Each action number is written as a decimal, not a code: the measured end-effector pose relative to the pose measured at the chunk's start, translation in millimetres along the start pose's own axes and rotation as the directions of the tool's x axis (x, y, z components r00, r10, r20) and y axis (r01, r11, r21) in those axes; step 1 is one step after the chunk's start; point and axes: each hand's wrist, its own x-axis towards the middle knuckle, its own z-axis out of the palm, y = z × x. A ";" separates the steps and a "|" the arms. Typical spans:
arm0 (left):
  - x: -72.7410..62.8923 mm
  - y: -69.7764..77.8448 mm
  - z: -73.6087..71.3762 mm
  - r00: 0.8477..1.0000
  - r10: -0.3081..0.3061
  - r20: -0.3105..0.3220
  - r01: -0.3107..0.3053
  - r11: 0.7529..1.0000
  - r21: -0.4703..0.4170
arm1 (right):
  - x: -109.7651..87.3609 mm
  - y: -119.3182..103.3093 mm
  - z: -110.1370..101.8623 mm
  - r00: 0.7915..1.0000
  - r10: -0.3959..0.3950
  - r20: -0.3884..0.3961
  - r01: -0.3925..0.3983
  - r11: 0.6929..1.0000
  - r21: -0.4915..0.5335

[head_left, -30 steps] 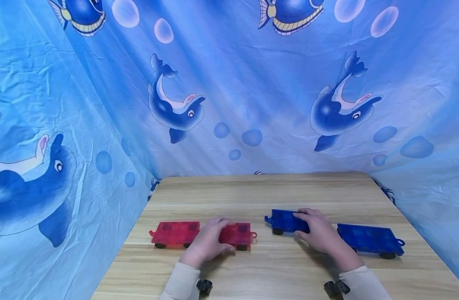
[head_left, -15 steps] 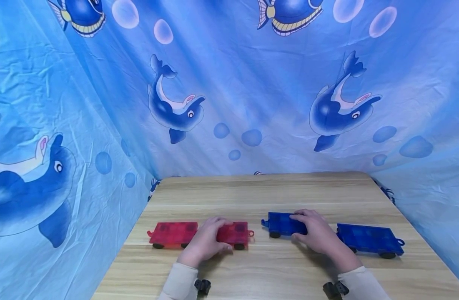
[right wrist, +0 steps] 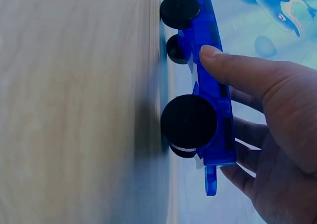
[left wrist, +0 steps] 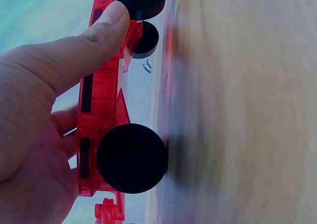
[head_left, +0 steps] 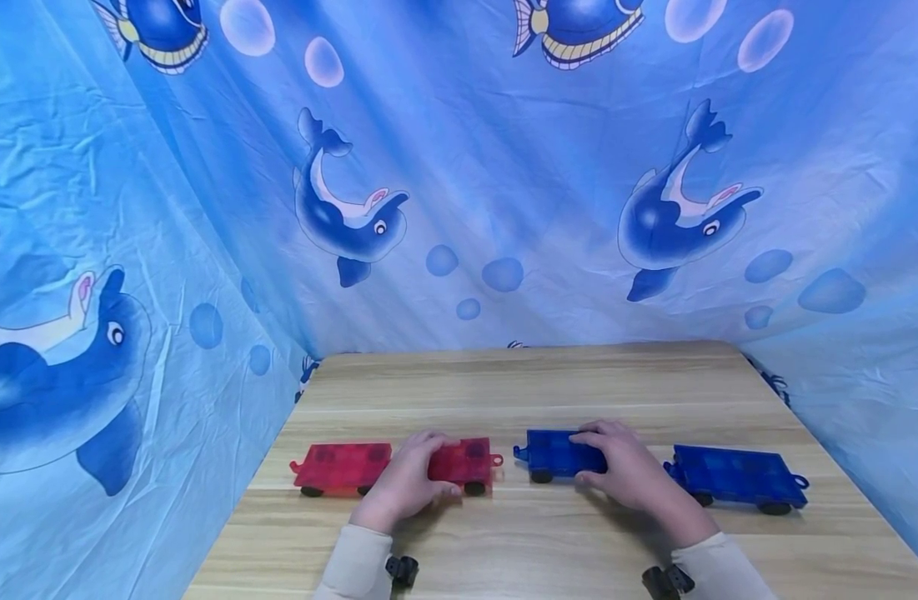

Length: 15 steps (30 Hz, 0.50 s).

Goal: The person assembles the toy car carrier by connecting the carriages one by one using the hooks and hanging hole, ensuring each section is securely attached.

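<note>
My left hand [head_left: 408, 482] grips the right one of two red toy train wagons, thumb on its near side; the held red wagon [left wrist: 99, 100] has black wheels. Its ring coupling [head_left: 496, 460] points right. The second red wagon [head_left: 342, 465] stands to its left; my hand hides the joint between them. My right hand [head_left: 625, 467] holds a blue toy train wagon [right wrist: 213, 105] between thumb and fingers, its hook [head_left: 520, 452] facing the red ring with a small gap. Another blue wagon [head_left: 736, 475] stands behind my right wrist, with a ring at its right end.
A wood-grain table [head_left: 504, 550] lies under the wagons. Around it hangs a blue cloth [head_left: 459, 183] printed with dolphins, fish and bubbles. Black wrist cameras, such as the left one [head_left: 402, 571], sit below the sleeves.
The held blue wagon has moved left and nearer to me, its hook closer in line with the red ring. Both red wagons have shifted slightly left. The right blue wagon stays put.
</note>
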 end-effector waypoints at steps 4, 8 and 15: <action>-0.3 0.3 0.2 1.000 0.007 -0.005 -0.007 1.000 0.000 | -0.3 -0.8 1.8 1.000 -0.010 0.008 0.010 1.000 0.000; -0.7 0.6 0.3 1.000 0.008 -0.007 -0.008 1.000 -0.017 | 0.0 -1.9 3.0 1.000 -0.028 0.010 0.028 1.000 0.000; -0.9 0.3 -0.2 1.000 0.000 -0.007 0.000 0.999 -0.035 | 0.7 -8.7 3.9 0.999 -0.047 0.015 0.047 0.999 0.007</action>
